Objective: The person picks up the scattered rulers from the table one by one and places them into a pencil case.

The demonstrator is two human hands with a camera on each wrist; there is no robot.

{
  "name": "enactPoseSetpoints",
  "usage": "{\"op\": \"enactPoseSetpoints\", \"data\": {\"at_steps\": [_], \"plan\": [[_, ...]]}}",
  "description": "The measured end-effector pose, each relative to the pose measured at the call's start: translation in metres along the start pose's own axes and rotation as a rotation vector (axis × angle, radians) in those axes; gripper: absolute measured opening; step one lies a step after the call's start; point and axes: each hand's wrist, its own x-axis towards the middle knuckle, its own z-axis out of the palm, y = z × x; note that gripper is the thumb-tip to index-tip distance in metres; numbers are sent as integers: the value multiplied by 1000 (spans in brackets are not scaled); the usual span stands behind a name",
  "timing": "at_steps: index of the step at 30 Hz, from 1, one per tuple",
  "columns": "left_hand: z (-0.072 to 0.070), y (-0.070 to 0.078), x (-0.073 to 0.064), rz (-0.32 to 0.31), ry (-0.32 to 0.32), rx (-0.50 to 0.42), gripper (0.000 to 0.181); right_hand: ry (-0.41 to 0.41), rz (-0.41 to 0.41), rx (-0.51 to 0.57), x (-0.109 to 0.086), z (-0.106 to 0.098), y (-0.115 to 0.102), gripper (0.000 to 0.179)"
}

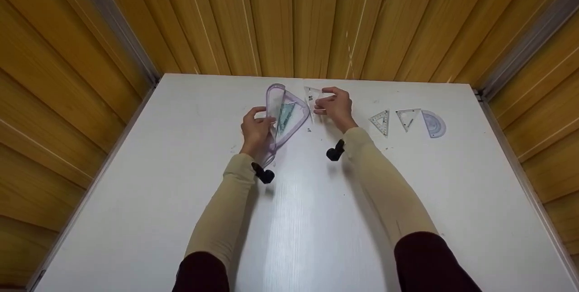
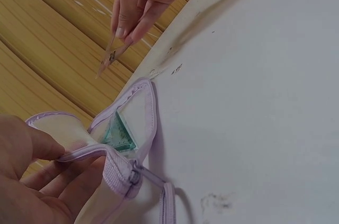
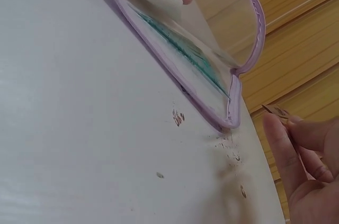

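Observation:
My left hand pinches the edge of a clear pouch with lilac zip trim. The pouch gapes at the top, and its zip pull and strap hang toward me in the left wrist view. Inside lies a green set square, seen through the clear side. To the right of the pouch, my right hand holds a clear triangular set square between thumb and fingers. That set square is raised near the pouch mouth, apart from it, and looks nearly edge-on in the right wrist view.
On the white table, two clear set squares and a bluish protractor lie in a row to the right. Dark smudges mark the tabletop. A wood-panelled wall rises behind the far edge.

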Motion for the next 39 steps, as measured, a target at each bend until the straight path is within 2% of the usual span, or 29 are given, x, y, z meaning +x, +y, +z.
{"op": "enactPoseSetpoints", "data": {"at_steps": [13, 20, 39], "plan": [[1, 2, -4, -45, -13, -35, 39, -11, 30, -46, -2, 26, 10, 44], [0, -1, -3, -7, -11, -45, 38, -16, 44, -21, -3, 40, 16, 47], [0, 0, -3, -29, -6, -35, 39, -14, 105, -89, -12, 70, 21, 43]]}}
